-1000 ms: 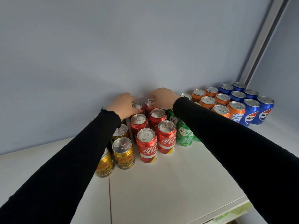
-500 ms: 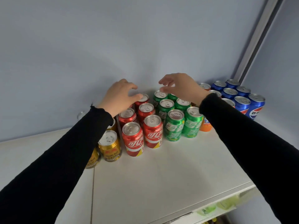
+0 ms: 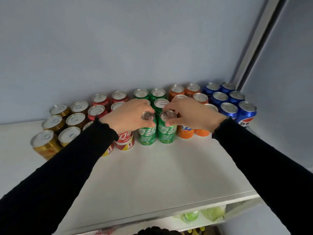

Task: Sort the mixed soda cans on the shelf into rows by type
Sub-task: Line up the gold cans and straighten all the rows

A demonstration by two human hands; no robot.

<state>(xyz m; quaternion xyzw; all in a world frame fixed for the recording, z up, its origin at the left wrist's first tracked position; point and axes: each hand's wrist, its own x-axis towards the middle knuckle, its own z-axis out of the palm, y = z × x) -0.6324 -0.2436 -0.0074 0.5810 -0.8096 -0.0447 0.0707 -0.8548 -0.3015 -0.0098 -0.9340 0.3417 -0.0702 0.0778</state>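
On a white shelf [image 3: 152,175] against a pale wall, soda cans are grouped by colour in paired rows running front to back: gold cans [image 3: 45,143] at the left, then red cans [image 3: 100,99], green cans [image 3: 159,94], orange cans [image 3: 192,89] and blue cans [image 3: 245,112] at the right. The front left green can [image 3: 147,134] is gripped near its top by the left hand [image 3: 128,114], while the front right green can [image 3: 166,133], touching it, is gripped by the right hand [image 3: 191,114]. Both hands are held close together, and black sleeves [image 3: 76,167] are worn on both arms.
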